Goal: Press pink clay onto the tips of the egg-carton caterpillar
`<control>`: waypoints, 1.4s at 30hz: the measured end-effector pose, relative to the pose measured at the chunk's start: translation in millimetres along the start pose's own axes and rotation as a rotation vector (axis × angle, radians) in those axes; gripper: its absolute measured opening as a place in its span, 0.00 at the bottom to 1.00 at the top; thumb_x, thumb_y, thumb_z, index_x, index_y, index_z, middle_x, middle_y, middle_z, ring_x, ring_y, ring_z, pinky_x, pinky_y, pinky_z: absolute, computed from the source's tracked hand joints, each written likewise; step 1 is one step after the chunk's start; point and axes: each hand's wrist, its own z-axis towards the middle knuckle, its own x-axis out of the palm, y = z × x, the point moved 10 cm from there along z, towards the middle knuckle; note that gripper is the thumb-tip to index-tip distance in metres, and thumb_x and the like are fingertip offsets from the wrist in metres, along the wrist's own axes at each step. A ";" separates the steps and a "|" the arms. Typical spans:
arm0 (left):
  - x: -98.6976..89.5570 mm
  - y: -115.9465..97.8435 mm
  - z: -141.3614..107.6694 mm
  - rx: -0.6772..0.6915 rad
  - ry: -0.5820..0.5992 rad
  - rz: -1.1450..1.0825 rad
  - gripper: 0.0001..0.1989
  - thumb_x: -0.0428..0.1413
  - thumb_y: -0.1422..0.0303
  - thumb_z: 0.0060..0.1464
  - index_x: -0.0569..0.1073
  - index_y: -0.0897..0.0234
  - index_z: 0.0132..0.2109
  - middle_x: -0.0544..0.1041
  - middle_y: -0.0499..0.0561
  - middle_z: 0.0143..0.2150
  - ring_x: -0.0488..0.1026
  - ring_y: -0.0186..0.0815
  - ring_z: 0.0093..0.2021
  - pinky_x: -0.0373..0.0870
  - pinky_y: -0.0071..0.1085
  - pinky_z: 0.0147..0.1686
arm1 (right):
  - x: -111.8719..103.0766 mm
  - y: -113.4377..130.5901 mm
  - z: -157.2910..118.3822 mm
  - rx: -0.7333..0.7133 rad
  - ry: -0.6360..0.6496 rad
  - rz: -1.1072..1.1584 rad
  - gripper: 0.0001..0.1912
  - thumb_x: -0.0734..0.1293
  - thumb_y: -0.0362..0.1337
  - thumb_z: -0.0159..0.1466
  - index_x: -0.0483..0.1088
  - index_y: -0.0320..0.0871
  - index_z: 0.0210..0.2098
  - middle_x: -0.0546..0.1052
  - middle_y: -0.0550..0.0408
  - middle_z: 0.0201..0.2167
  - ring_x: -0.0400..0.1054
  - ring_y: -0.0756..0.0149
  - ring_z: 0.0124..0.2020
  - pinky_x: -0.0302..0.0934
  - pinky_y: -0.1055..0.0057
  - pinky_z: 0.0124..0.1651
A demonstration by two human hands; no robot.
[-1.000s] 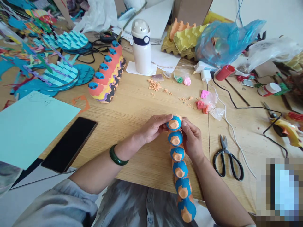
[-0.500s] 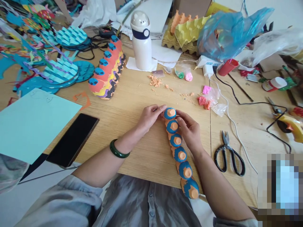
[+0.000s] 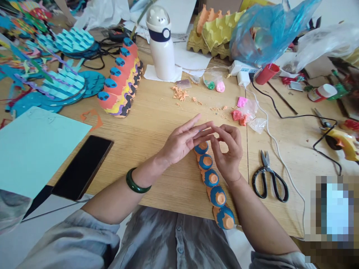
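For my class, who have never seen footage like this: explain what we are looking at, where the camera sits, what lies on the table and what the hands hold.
The camera is worn on a person's head and looks down at their own two bare hands over a wooden table. The left hand, with a green bangle on its wrist, and the right hand meet at the fingertips just above the far end of a painted egg-carton strip with blue and orange bumps, which lies on the table. Neither hand visibly grips anything. Around them lie black-handled scissors, a black phone, a pale green paper sheet, a white bottle with a bear-shaped lid, a second, many-coloured carton strip and pink clay lumps.
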 end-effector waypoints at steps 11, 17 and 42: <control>13.5 12.5 -6.8 -0.091 0.120 0.086 0.35 0.66 0.60 0.60 0.70 0.56 0.71 0.85 0.52 0.49 0.83 0.38 0.51 0.77 0.38 0.58 | 0.5 24.5 2.4 -0.178 -0.005 -0.227 0.06 0.71 0.34 0.70 0.80 0.52 0.43 0.83 0.53 0.38 0.74 0.59 0.39 0.68 0.57 0.42; 9.9 13.3 -5.1 -0.081 0.117 0.148 0.26 0.68 0.61 0.59 0.78 0.57 0.64 0.85 0.54 0.52 0.84 0.39 0.48 0.80 0.38 0.55 | 3.7 21.8 2.3 -0.139 0.018 -0.168 0.07 0.70 0.34 0.70 0.78 0.50 0.46 0.82 0.51 0.40 0.74 0.58 0.41 0.67 0.56 0.44; -7.0 -25.9 -0.4 0.118 -0.074 0.554 0.12 0.70 0.63 0.55 0.81 0.67 0.34 0.80 0.49 0.28 0.73 0.27 0.22 0.73 0.25 0.26 | 7.3 -27.6 6.2 0.272 0.065 0.211 0.10 0.72 0.47 0.69 0.76 0.48 0.36 0.76 0.56 0.33 0.71 0.65 0.35 0.72 0.66 0.36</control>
